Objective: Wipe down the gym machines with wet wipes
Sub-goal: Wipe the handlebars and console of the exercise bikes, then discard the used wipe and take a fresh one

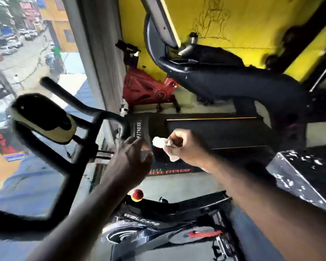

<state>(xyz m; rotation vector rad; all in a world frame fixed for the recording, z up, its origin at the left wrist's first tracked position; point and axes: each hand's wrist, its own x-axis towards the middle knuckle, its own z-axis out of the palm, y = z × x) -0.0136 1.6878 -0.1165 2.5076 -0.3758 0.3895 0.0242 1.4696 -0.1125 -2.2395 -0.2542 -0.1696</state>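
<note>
**Wet wipe in right hand, above spin bike**

The white wipe is seen crumpled and gripped in the right hand, whose fingers are curled tightly round it. A loose end is left hanging below the fist. Wipe and hand are located at mid-frame, in the air, right of the left hand and apart from it.

The left hand is held with fingers loosely extended and slightly spread, nothing being held. Its fingertips are directed toward the far side, at a black panel lettered "FITNESS". Contact cannot be confirmed, as the hand is motion-blurred.

Nearest, a black spin bike marked "WELCARE" is recorded beneath both forearms, with a red knob on its frame. Its black handlebar and a cream-edged console are noted at left, in front of a window.

Beyond the hands a treadmill is laid across the floor. Farther off, a red bike is stood against a yellow wall. A black block speckled white is noted at right.
</note>
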